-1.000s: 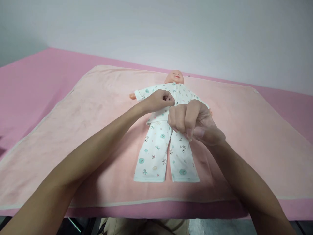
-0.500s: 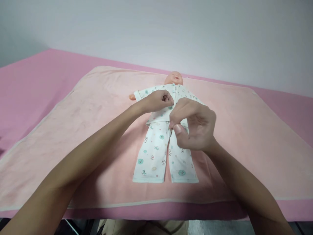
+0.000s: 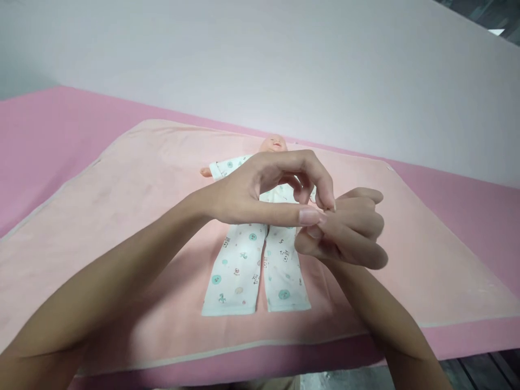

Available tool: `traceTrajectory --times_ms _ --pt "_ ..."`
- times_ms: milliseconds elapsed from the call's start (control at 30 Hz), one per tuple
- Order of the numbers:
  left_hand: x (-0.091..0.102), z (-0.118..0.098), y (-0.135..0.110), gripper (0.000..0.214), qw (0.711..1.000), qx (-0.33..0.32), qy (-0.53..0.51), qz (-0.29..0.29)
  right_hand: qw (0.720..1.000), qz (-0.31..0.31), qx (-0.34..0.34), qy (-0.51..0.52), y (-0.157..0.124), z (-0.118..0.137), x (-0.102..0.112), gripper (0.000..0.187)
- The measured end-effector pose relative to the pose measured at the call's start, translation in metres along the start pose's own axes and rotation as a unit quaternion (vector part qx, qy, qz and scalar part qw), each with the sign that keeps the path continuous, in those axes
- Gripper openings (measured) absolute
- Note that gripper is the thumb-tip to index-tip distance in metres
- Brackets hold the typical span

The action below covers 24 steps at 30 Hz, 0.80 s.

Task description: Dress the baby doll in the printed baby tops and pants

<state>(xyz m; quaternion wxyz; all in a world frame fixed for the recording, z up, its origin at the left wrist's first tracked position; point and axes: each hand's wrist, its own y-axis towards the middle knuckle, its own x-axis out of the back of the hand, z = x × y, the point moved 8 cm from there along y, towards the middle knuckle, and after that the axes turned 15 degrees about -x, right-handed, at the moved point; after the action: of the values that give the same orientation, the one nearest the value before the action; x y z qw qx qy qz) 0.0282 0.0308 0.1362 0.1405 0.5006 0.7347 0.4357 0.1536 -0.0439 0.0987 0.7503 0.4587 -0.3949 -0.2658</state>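
Observation:
A doll (image 3: 276,143) lies face up, dressed in a white printed top (image 3: 227,165) and matching trousers (image 3: 235,276). My left hand (image 3: 280,187) hovers above the doll's body, its thumb and index finger brought together in a pinch against my right hand. Curled into a fist, my right hand (image 3: 353,227) is held in the air to the right of the trousers. Whatever lies between the fingers of either hand, if anything, is hidden or too small to name. My hands cover most of the doll's top.
A peach blanket (image 3: 134,168) with a pale border is spread under the doll, over a pink surface (image 3: 36,130). A pale wall (image 3: 244,65) rises behind it. Part of a dark floor (image 3: 487,374) shows at the lower right.
Both hands have left the doll's front and met above it, to the right. My right hand has turned and closed into a fist. The view has shifted and tilted slightly.

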Motion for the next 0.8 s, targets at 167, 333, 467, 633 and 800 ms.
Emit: traceTrajectory --times_ms 167,333,467,633,800 --pt "-0.002 -0.002 0.001 0.021 0.998 -0.061 -0.019 0.007 0.963 -0.203 0.179 0.008 0.000 0.034 0.019 0.010" --pt "-0.006 -0.006 -0.001 0.028 0.996 -0.090 -0.002 0.003 0.976 -0.156 0.142 -0.059 -0.003 0.031 0.019 0.032" --pt "-0.006 -0.007 0.000 0.027 0.994 -0.108 0.005 -0.026 0.979 -0.140 0.139 -0.038 -0.002 0.031 0.017 0.033" --pt "-0.006 -0.006 0.001 0.026 0.994 -0.104 -0.007 -0.028 0.972 -0.170 0.145 0.076 0.005 0.029 0.015 0.003" --pt "-0.003 -0.002 0.001 0.026 0.996 -0.079 -0.021 -0.030 0.981 -0.128 0.111 0.096 0.012 0.032 0.003 0.017"
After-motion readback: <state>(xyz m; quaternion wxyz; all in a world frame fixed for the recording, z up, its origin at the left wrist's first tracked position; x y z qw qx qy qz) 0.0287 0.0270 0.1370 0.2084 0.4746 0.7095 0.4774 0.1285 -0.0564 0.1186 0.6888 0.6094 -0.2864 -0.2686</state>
